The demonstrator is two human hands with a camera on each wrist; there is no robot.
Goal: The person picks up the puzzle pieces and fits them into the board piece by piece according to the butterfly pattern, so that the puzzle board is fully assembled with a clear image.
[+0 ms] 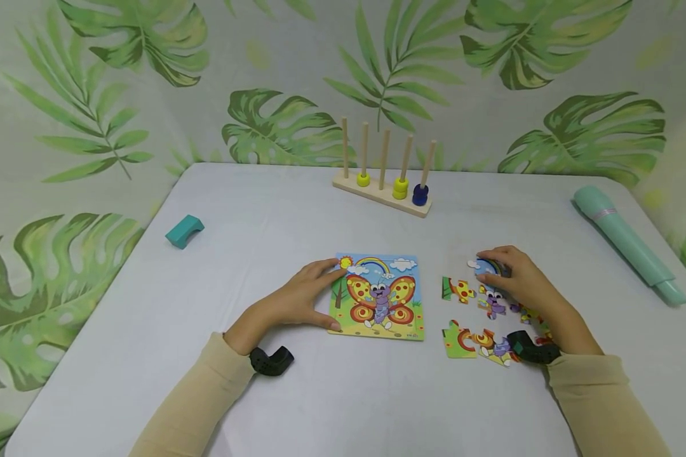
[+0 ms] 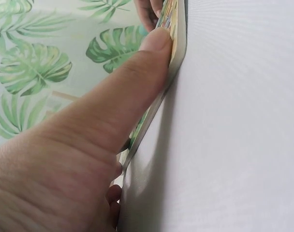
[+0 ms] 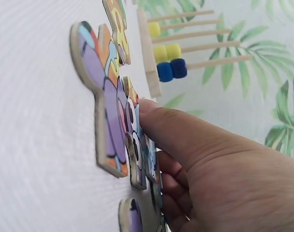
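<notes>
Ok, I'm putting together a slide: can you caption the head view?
Left hand touching a butterfly board, right hand pinching a rainbow piece, a peg rack behind.

On the bench [image 1: 377, 406], the board [image 1: 376, 297] has the left hand [image 1: 300, 295] touching its left side and loose pieces [image 1: 460, 346] to its right, with the right hand [image 1: 517, 276] on a piece [image 1: 484, 266] among those farther back. Behind the board stands the rack [image 1: 377, 195], beads [image 1: 400, 189] on its pegs. The block [image 1: 183, 230] lies behind and left of the board, the microphone [image 1: 625, 238] well to its right.
</notes>
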